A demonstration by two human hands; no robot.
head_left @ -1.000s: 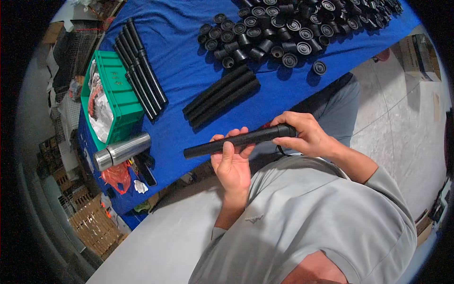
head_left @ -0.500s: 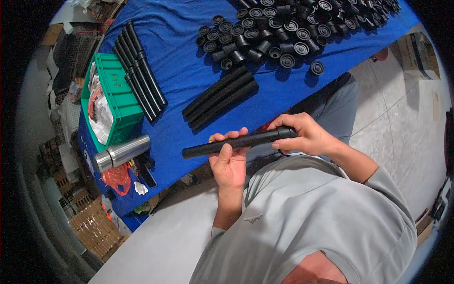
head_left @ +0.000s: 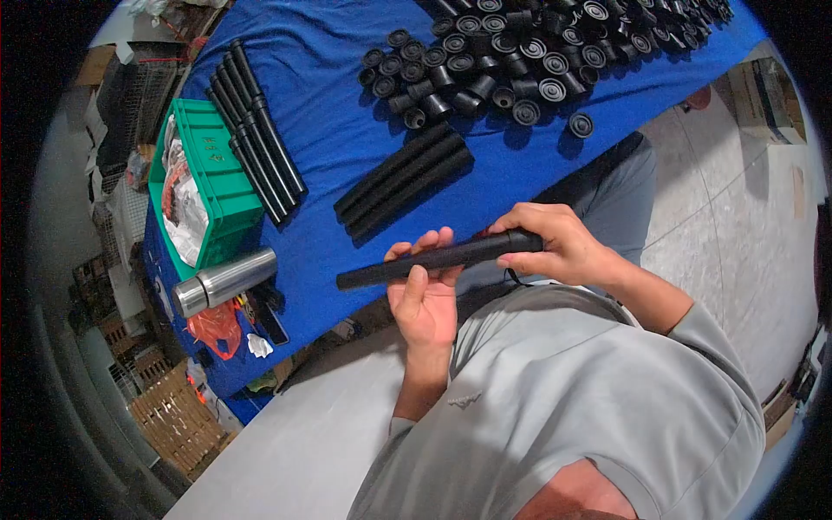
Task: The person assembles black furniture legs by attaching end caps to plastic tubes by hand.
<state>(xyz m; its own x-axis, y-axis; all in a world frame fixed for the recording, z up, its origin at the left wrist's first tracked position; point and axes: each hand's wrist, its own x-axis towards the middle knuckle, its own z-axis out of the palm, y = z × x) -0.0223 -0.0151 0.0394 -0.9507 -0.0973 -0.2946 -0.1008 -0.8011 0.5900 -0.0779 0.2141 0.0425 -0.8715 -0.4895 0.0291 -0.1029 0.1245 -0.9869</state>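
A long black foam tube point(head_left: 468, 254) lies across both hands, sloping down to the left in front of the grey shirt. My left hand point(head_left: 423, 303), palm up, supports its middle with the thumb over the near side and the fingers behind. At the tube's right end, my right hand point(head_left: 559, 244) is closed round a thicker, smooth black end piece, partly hidden by the fingers. Just beyond my hands, several black foam tubes point(head_left: 403, 182) lie side by side on the blue cloth point(head_left: 321, 113).
Many black round caps point(head_left: 524, 113) are heaped along the far side. At left are several glossy black tubes point(head_left: 260, 130), a green crate point(head_left: 221, 186) of scraps, a steel bottle point(head_left: 230, 280) and a red plastic bag point(head_left: 214, 329). The table edge runs near my hands.
The tube has turned slightly in my hands, and its surface now looks duller. My left hand has shifted a little to the right; my right hand stays at the end piece.
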